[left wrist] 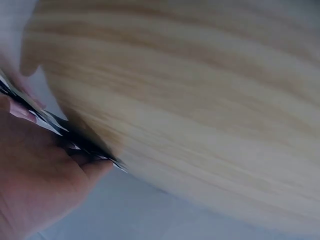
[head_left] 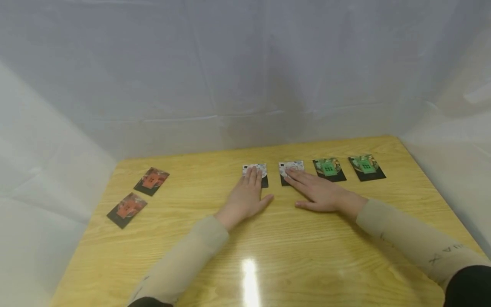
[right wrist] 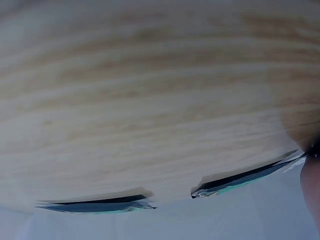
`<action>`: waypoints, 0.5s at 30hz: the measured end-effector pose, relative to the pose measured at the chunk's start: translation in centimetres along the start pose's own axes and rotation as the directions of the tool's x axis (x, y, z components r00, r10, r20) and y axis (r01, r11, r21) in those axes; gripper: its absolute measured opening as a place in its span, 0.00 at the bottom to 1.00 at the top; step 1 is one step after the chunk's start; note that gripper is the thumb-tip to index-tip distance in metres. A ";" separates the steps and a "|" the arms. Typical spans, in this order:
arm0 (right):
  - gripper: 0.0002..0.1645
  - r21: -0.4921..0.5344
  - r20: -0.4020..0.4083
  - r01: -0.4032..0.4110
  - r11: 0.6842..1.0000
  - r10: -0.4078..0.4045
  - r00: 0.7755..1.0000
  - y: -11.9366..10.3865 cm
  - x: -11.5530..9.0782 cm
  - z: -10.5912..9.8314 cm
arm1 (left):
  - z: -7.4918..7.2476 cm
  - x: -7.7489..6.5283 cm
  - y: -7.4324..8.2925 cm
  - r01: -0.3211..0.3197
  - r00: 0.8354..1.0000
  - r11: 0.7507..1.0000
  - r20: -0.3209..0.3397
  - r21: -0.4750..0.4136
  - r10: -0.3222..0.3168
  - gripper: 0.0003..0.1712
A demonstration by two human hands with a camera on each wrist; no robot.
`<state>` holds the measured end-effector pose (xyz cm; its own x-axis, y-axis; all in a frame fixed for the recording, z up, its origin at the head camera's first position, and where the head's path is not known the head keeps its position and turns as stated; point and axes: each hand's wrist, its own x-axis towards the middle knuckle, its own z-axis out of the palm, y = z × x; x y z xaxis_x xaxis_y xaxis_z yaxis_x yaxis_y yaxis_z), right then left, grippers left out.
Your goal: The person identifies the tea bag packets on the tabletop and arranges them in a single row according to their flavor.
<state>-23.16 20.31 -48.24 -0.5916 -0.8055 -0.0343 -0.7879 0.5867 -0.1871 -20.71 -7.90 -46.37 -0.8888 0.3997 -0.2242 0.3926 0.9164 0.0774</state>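
I have the left hand point(head_left: 247, 197) lying with straight fingers on the left white-and-black packet point(head_left: 265, 181), and the right hand point(head_left: 319, 193) likewise resting on the right white-and-black packet point(head_left: 290, 164), neither grasping anything, both packets near the middle of the table point(head_left: 192, 200)'s far edge. Toward the far right corner I see the inner green-and-black packet point(head_left: 329, 169) and outer green-and-black packet point(head_left: 367, 167), while the farther red-and-black packet point(head_left: 151, 181) and nearer red-and-black packet point(head_left: 127, 210) lie askew by the left edge.

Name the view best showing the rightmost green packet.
The head view: the rightmost green packet lies wholly uncovered, front visible. The right wrist view catches it only edge-on; the left wrist view misses it.
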 end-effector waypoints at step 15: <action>0.51 0.007 -0.013 0.004 1.000 -0.004 1.000 -0.1 -0.1 0.0 | -0.5 0.2 1.0 0.031 0.999 0.999 -0.008 0.009 -0.031 0.52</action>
<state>-23.00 20.35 -48.23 -0.5905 -0.8068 -0.0211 -0.7892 0.5828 -0.1937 -20.65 -6.86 -45.83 -0.9024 0.3713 -0.2188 0.3669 0.9282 0.0620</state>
